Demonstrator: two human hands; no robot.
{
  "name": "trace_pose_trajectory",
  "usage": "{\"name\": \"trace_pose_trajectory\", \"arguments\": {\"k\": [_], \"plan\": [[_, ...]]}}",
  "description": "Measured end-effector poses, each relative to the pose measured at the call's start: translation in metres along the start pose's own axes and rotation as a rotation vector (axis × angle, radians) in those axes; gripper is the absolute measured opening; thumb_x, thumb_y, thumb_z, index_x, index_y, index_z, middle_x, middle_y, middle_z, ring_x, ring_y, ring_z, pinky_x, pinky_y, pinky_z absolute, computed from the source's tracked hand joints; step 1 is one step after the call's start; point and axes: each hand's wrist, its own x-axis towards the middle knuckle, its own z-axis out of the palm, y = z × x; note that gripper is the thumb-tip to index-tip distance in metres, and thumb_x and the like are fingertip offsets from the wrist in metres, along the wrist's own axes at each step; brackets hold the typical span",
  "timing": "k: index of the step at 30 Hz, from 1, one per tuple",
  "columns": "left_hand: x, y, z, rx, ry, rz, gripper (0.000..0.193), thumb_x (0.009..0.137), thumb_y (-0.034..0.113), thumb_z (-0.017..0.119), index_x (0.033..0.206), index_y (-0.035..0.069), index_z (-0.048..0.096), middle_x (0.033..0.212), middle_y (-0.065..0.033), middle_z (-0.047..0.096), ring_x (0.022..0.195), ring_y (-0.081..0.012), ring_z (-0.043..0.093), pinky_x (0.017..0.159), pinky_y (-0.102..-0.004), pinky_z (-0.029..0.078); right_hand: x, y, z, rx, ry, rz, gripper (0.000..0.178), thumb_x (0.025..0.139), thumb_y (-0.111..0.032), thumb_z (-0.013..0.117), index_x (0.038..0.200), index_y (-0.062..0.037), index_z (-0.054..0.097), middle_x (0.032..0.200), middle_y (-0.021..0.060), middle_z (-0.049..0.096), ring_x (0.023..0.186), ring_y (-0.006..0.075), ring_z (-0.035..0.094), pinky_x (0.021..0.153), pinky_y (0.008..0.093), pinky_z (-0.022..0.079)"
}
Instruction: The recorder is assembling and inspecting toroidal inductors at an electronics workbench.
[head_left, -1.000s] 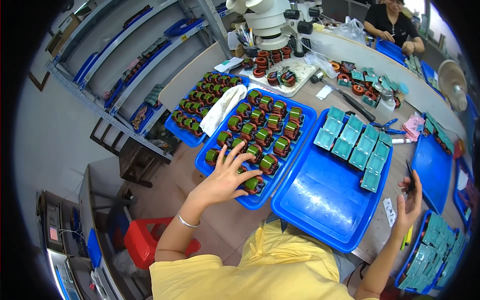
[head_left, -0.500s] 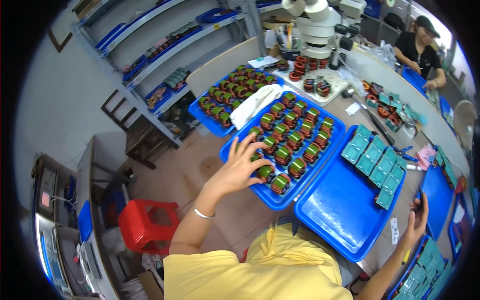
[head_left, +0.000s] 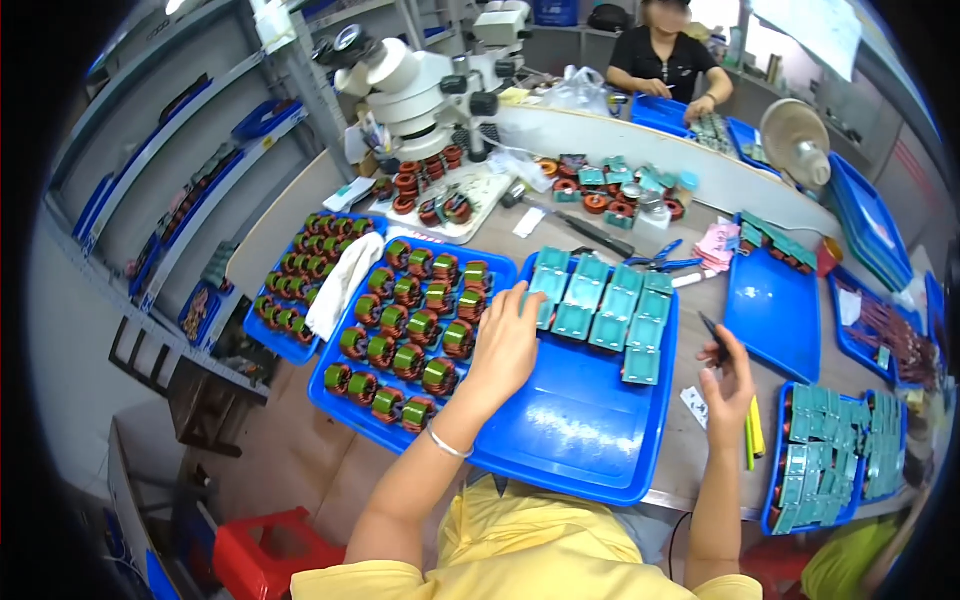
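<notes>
My left hand (head_left: pixel 507 345) reaches over the rim between two blue trays. Its fingers are extended and slightly apart, the tips beside the leftmost row of teal rectangular blocks (head_left: pixel 553 290); its thumb is hidden, and I see nothing held. The teal blocks line the far part of the middle blue tray (head_left: pixel 585 450). Left of the hand, another blue tray (head_left: pixel 350 415) bears rows of copper-wound coils (head_left: pixel 408 360) with green tape on top. My right hand (head_left: pixel 730 385), right of the middle tray, is closed around a slim black pen-like tool (head_left: pixel 714 335).
A white cloth (head_left: pixel 343 285) lies beside a far-left coil tray (head_left: pixel 290 345). Behind stand a microscope (head_left: pixel 410 90) and loose coils (head_left: pixel 596 204). To the right are blue-handled pliers (head_left: pixel 655 258), a blue tray (head_left: pixel 775 310) and stacked teal blocks (head_left: pixel 815 455). Across the partition, a person (head_left: pixel 668 60) works.
My view has swung right. My left hand has moved from the coils to the leftmost teal blocks. My right hand, still with the black tool, now sits beside the middle tray.
</notes>
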Motion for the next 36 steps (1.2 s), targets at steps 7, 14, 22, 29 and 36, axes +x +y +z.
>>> {"name": "trace_pose_trajectory", "arguments": {"k": [7,14,22,29,36], "plan": [[0.023,-0.007,0.016,0.231,-0.004,0.002,0.045,0.06,0.0,0.071,0.101,0.006,0.054,0.098,-0.0121,0.053,0.095,-0.0308,0.05,0.082,-0.0407,0.038,0.0,-0.013,-0.001,-0.108,-0.023,0.012,0.055,0.071,-0.002,0.059,0.124,0.0014,0.047,0.104,0.0093,0.054,0.093,0.0172,0.054,0.087,0.0306,0.039],[0.017,-0.006,-0.022,-0.329,0.085,-0.199,0.047,0.067,0.0,0.072,0.111,0.002,0.056,0.095,-0.0073,0.054,0.092,-0.0211,0.059,0.078,-0.0319,0.051,0.0,-0.016,-0.005,-0.112,-0.045,-0.033,0.056,0.069,-0.004,0.06,0.124,0.0013,0.048,0.104,0.0098,0.055,0.093,0.0172,0.054,0.084,0.0295,0.039],[0.022,0.077,-0.008,-1.283,-0.116,-0.326,0.028,0.08,-0.001,0.061,0.108,-0.002,0.055,0.106,-0.0116,0.058,0.094,-0.0164,0.058,0.08,-0.0276,0.049,-0.004,-0.017,-0.01,-0.081,-0.168,-0.19,0.079,0.066,-0.017,0.075,0.131,0.0042,0.036,0.11,0.0127,0.049,0.102,0.0231,0.052,0.085,0.0325,0.039],[0.032,0.126,-0.004,-1.584,-0.6,-0.317,0.054,0.073,-0.009,0.066,0.123,-0.003,0.044,0.121,-0.0104,0.047,0.108,-0.0205,0.052,0.089,-0.0329,0.048,-0.008,-0.02,-0.017,-0.126,-0.124,-0.253,0.098,0.057,-0.018,0.084,0.134,0.0044,0.028,0.115,0.0147,0.045,0.104,0.0258,0.052,0.088,0.0358,0.041],[0.03,0.122,-0.002,-1.544,-0.631,-0.09,0.064,0.07,-0.014,0.065,0.128,-0.002,0.039,0.128,-0.0113,0.036,0.115,-0.0253,0.047,0.095,-0.0355,0.046,-0.013,-0.027,-0.019,0.007,-0.079,-0.205,0.101,0.055,-0.015,0.085,0.135,0.0032,0.027,0.116,0.0144,0.043,0.1,0.0252,0.052,0.087,0.0405,0.044]]}}
